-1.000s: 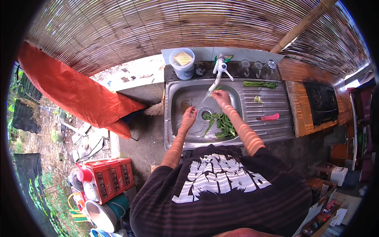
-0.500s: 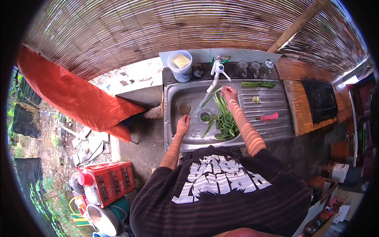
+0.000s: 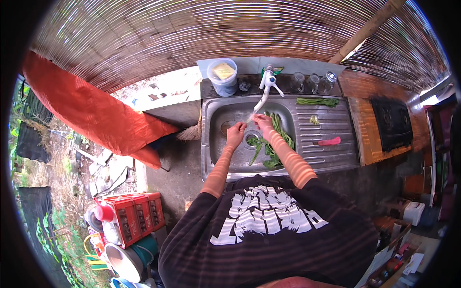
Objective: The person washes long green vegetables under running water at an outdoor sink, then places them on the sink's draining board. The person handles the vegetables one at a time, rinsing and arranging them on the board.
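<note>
Both my hands meet under the stream from the white tap (image 3: 269, 82), over the steel sink (image 3: 211, 158). The fingers of my left hand (image 3: 235, 134) are pinched together, left of the water. Just right of it is my right hand (image 3: 262, 122), fingers also closed. Whatever they pinch is too small to make out. Long-stemmed leafy greens (image 3: 273, 156) lie in the basin beneath my right forearm, partly hidden by it. A drinking glass (image 3: 224, 126) stands in the basin beside my left hand. Between the hands and my body is the drain (image 3: 250, 139).
A smaller bunch of greens (image 3: 318, 102), a green scrap (image 3: 314, 120) and a pink-handled knife (image 3: 328, 141) lie on the ribbed drainboard (image 3: 336, 153). Glass mugs (image 3: 314, 81) and a plastic tub (image 3: 223, 85) line the back ledge. A black stove (image 3: 391, 124) is at right.
My right hand has come down and left from the far right of the basin to the tap stream. My left hand has moved right and away from me to meet it.
</note>
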`<state>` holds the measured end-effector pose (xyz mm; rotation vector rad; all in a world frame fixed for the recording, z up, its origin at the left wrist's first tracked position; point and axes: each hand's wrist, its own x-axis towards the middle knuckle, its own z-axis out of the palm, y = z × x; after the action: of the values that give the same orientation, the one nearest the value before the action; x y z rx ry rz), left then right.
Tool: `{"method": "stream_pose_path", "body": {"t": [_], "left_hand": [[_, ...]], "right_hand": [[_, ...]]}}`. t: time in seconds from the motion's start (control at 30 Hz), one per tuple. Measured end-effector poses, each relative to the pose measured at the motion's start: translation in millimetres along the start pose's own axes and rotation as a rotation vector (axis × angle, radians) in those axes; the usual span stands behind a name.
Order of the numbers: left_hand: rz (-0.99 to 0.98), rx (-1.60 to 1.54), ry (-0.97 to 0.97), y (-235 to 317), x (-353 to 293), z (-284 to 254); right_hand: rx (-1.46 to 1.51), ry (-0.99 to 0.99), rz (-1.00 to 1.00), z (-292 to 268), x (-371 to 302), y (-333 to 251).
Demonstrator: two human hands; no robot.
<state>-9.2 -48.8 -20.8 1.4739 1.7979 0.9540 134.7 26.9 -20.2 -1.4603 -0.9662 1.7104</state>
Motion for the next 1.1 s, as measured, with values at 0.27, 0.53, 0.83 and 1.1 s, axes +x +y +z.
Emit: {"method": "stream_pose_path", "body": {"t": [0.27,0.53,0.83,1.1], "left_hand": [[-0.17,0.038,0.07,-89,-59,-3],[0.189,-0.12,0.176,-6,0,8],[-0.035,-0.231,-0.001,-39,-16,0],[-0.085,-0.143,0.119,-49,-46,-1]], "right_hand": [[0.107,0.19,-0.046,-49,2,-41],[-0.172,-0.096,-0.018,7,-15,-14],[0.129,0.127,-0.135,-29,0,-41],[-0.057,-0.001,-0.22,-48,-3,-43]]}}
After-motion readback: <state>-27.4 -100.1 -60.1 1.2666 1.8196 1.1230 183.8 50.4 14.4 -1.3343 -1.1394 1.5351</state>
